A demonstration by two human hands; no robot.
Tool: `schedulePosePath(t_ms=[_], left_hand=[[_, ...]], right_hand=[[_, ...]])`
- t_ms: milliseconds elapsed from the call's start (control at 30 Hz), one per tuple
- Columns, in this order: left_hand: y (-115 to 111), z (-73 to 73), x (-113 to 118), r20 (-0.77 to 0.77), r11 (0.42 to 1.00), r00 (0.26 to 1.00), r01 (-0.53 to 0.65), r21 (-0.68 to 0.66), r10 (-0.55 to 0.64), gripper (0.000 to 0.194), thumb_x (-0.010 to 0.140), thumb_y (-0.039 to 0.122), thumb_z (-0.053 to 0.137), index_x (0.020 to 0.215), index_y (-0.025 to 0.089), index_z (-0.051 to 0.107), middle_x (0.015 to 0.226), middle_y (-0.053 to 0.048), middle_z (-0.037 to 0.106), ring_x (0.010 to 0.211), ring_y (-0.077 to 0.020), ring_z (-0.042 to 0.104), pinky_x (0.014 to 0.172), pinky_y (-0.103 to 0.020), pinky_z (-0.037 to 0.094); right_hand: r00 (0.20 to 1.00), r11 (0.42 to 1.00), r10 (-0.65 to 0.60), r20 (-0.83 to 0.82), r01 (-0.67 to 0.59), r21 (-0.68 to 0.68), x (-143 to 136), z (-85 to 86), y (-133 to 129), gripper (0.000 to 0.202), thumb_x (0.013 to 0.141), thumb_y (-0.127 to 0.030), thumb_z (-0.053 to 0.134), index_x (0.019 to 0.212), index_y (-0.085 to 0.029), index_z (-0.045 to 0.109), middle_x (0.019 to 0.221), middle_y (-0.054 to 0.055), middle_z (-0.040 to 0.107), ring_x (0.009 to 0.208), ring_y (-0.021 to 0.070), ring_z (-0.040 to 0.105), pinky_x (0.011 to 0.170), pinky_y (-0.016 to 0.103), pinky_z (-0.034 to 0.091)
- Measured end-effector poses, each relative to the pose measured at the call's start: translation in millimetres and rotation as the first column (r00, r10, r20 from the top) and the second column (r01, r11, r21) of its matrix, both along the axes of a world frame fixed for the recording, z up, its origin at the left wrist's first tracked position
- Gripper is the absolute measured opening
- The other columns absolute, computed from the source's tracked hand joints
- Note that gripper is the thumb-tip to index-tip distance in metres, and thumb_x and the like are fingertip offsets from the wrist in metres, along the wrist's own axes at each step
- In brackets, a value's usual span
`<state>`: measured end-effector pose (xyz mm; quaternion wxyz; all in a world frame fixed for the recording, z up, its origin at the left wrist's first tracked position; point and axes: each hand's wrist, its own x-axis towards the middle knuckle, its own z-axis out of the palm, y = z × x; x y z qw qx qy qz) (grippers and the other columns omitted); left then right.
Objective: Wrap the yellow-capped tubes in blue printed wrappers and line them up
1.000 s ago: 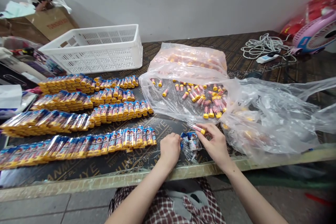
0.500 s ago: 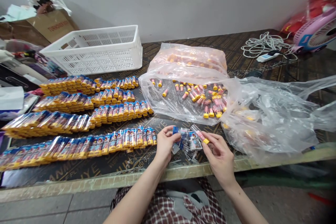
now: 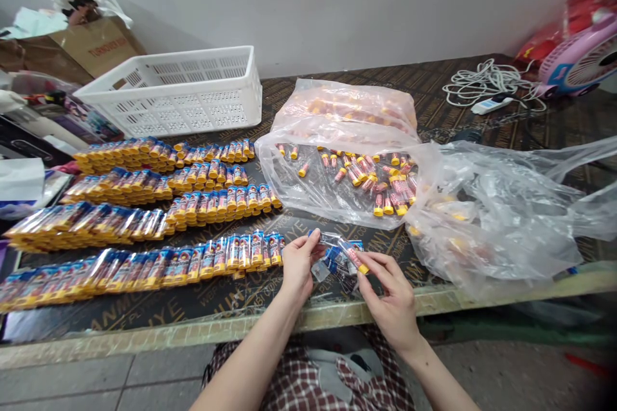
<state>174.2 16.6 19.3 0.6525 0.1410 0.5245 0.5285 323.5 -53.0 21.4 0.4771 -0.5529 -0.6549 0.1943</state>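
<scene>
My left hand (image 3: 299, 262) pinches a clear plastic sleeve (image 3: 330, 237) with a blue end, above the table near its front edge. Between the fingers of my right hand (image 3: 390, 289) is a small clear tube (image 3: 354, 257) with pink print and a yellow cap. The far end of this tube meets the sleeve; I cannot tell whether it is inside. Below both hands lies a loose pile of flat clear and blue sleeves (image 3: 337, 263). To the left, blue and yellow wrapped tubes (image 3: 207, 261) stand side by side in long rows.
Behind my hands, an opened plastic bag (image 3: 308, 196) holds many yellow-capped tubes. Another crumpled clear bag (image 3: 496, 186) spreads to the right. A white basket (image 3: 193, 103) stands at the back, left of the bag. White cable (image 3: 491, 80) and a pink fan (image 3: 569, 64) sit at the far right.
My left hand has lifted a sleeve off the pile. My right hand has moved left and slightly down, bringing the tube against the sleeve.
</scene>
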Motion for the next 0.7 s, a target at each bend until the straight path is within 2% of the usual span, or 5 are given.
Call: schedulePosePath(t_ms=[200,300,400,567,700], left_hand=[[-4,5.7,2,0.051,0.988,0.992,0.112,0.102,-0.117,0.037,0.056,0.036,0.080,0.077,0.013,0.061,0.067,0.002,0.065,0.058,-0.0082,0.059,0.060,-0.021,0.049],[-8,11.9,2,0.060,0.970,0.973,0.216,0.109,-0.223,0.043,0.053,0.029,0.083,0.086,0.014,0.060,0.069,0.001,0.066,0.059,-0.0089,0.060,0.061,-0.022,0.049],[-13,17.4,1,0.047,0.927,0.928,0.364,0.091,-0.369,0.050,0.051,0.027,0.084,0.093,0.013,0.062,0.075,-0.003,0.068,0.062,-0.0106,0.062,0.061,-0.022,0.049],[-20,24.1,0,0.033,0.845,0.848,0.524,0.105,-0.530,0.036,0.063,0.038,0.076,0.081,0.009,0.066,0.068,-0.004,0.065,0.056,-0.0084,0.057,0.056,-0.020,0.047],[-22,27.4,0,0.019,0.840,0.841,0.537,0.079,-0.540,0.037,0.059,0.039,0.079,0.077,0.009,0.066,0.066,-0.003,0.064,0.054,-0.0091,0.057,0.054,-0.021,0.046]], right_hand=[[0.979,0.977,0.176,-0.101,-0.186,-0.105,3,-7.0,1,0.035,0.088,-0.016,0.046,0.118,-0.029,0.060,0.112,0.008,0.055,0.106,0.0219,0.055,0.093,0.041,0.047],[0.980,0.980,0.185,-0.077,-0.190,-0.066,5,-11.8,7,0.041,0.085,-0.012,0.047,0.120,-0.032,0.057,0.113,0.006,0.053,0.106,0.0208,0.055,0.093,0.040,0.047],[0.981,0.981,0.193,0.004,-0.193,-0.014,6,-10.4,15,0.062,0.076,-0.009,0.053,0.132,-0.032,0.043,0.123,0.008,0.046,0.113,0.0239,0.050,0.095,0.043,0.046],[0.927,0.927,0.375,-0.013,-0.375,-0.004,9,-2.9,25,0.085,0.064,-0.007,0.053,0.141,-0.028,0.026,0.146,0.009,0.026,0.128,0.0288,0.038,0.101,0.047,0.041],[0.889,0.887,0.455,-0.055,-0.458,-0.061,8,-5.0,24,0.086,0.061,-0.006,0.050,0.141,-0.025,0.025,0.139,0.010,0.039,0.126,0.0267,0.043,0.104,0.045,0.039]])
